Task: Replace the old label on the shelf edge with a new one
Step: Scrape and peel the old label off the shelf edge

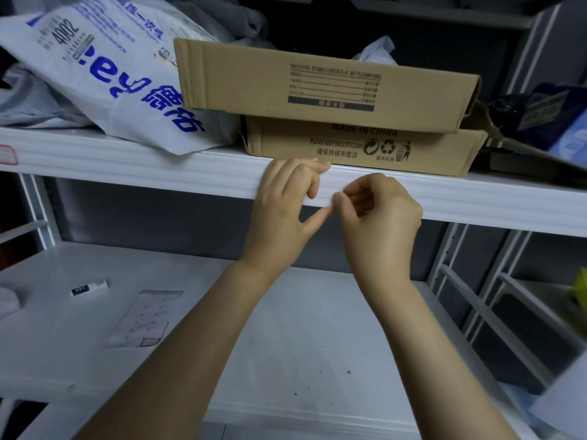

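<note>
White shelf edge (158, 173) runs across, and at its far left we count one red-bordered label (7, 155). Above it sit one white printed bag (111, 74) and two stacked cardboard boxes (317, 84). On the lower shelf (286, 344) lie one small black-and-white tag (89, 289) and one label sheet (143, 319). Our left hand (282, 204) brackets the edge, with bent fingers on the upper lip and the thumb at the lower. Just beside it, our right hand (381, 217) curls into a tight pinch against the edge's face; what it pinches we cannot tell.
</note>
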